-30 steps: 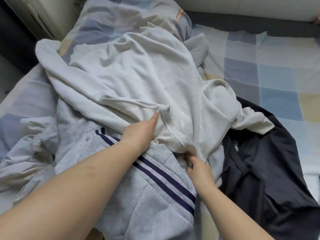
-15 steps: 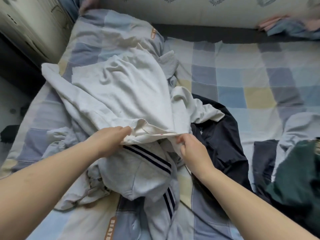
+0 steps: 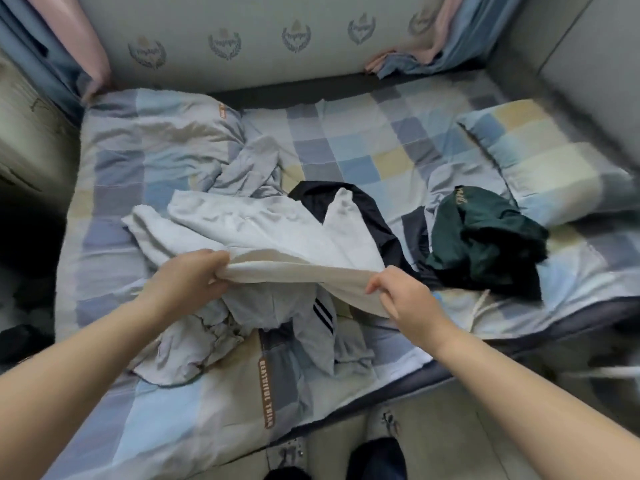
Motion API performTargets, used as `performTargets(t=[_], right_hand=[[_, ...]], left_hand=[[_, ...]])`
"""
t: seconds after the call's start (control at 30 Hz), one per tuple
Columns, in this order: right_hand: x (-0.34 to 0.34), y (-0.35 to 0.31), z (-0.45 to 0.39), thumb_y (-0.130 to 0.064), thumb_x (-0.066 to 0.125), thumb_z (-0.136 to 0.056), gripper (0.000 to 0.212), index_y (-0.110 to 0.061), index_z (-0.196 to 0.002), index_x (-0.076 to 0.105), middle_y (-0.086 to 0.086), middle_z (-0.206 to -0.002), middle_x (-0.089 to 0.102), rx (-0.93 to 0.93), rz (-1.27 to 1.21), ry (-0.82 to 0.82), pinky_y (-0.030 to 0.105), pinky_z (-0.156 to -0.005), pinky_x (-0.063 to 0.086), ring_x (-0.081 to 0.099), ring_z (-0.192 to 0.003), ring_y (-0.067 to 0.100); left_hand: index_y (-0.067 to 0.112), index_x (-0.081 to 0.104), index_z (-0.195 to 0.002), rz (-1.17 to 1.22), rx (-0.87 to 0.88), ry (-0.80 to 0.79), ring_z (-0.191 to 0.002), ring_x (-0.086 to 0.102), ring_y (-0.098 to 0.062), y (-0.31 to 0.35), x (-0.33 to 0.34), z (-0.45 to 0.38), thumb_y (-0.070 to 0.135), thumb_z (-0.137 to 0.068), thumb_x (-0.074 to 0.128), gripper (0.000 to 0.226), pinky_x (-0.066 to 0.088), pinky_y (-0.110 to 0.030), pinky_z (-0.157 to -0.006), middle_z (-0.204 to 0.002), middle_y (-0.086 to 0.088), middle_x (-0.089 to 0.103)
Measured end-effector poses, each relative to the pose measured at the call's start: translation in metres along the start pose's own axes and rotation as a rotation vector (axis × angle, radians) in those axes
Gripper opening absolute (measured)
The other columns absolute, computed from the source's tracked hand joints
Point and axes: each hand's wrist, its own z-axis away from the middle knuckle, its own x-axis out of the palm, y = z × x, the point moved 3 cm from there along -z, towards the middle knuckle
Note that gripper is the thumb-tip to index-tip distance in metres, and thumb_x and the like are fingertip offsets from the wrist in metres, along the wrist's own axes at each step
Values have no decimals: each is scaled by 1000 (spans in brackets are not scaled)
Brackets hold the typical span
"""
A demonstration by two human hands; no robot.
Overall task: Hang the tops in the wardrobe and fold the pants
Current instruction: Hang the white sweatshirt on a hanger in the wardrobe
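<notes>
A person's 2 bare hands lift a white sweatshirt (image 3: 263,230) by its hem above a bed covered in a checked blue, grey and yellow quilt (image 3: 114,188). At left, the left hand (image 3: 188,280) has its fingers curled around one end of the hem, bunching the cloth. The hem stretches taut between the hands, while the rest of the sweatshirt trails away over the bedding. Beneath it lies a grey garment with dark stripes (image 3: 311,327), crumpled on the quilt near the bed's front edge. The right hand (image 3: 403,299) pinches the other end of the hem between thumb and fingers. Behind it, a black garment (image 3: 377,223) lies partly under the sweatshirt, touching a dark green garment (image 3: 485,233) heaped further right. A checked pillow (image 3: 540,157) rests at far right.
</notes>
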Motion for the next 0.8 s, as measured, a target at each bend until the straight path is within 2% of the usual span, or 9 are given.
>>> performTargets(t=[0.1,0.17,0.27,0.37,0.47,0.53,0.63,0.7,0.8], right_hand=[[-42,-26,54,9,42,-86,27,-6,-88,65,-15,-83,51,113,-102,231,4,-73,34,49,-82,-9],[-69,-39,95,11,42,-87,31,-11,-85,64,-9,-86,57,201,-168,352,2,-74,35,51,-85,-12],[-111,-55,165,11,41,-88,34,-14,-86,64,-4,-92,62,286,-191,562,2,-75,37,51,-86,-16],[-144,-68,219,12,39,-88,38,-18,-86,63,-8,-91,63,342,-213,701,1,-73,36,53,-83,-16],[-182,-85,298,13,38,-89,41,-20,-85,62,-18,-84,60,345,-178,836,0,-69,36,54,-72,-15],[-203,-94,353,13,37,-89,43,-23,-84,60,-21,-69,58,350,-127,909,-1,-59,35,52,-61,-15],[-238,-103,435,9,36,-89,45,-29,-83,58,-31,-64,57,392,-53,1013,4,-46,31,45,-46,-3],[-258,-108,478,3,36,-89,42,-33,-82,57,-24,-64,58,396,-24,1103,7,-45,31,41,-46,3],[-290,-122,558,-10,34,-85,33,-34,-79,55,-19,-70,59,408,61,1250,9,-48,31,39,-49,3]], left_hand=[[25,49,-73,297,54,179,-64,54,-10,54,-30,32,19,-75,78,30,38,-23,-53,-67,14,54],[23,52,-72,495,76,262,-64,51,-4,96,-50,45,30,-76,75,24,37,-17,-54,-63,10,54],[20,56,-75,704,181,341,-62,48,-4,165,-76,59,46,-76,64,27,37,-13,-55,-74,8,57],[24,59,-79,849,261,389,-65,51,-9,217,-90,63,41,-77,67,19,40,-18,-58,-76,8,60],[41,61,-81,947,369,437,-63,52,-6,287,-107,76,50,-74,68,13,41,-10,-59,-78,10,63],[51,60,-81,1011,449,451,-61,52,2,336,-120,90,61,-73,66,15,42,-8,-59,-76,20,64],[51,61,-84,1124,584,412,-65,55,5,413,-134,118,55,-74,69,13,48,-15,-63,-78,25,65],[48,61,-82,1167,652,377,-67,55,-2,456,-141,135,48,-75,68,10,48,-23,-65,-77,21,64],[46,61,-80,1246,767,300,-65,54,-5,540,-146,168,43,-75,67,8,47,-26,-62,-74,19,63]])
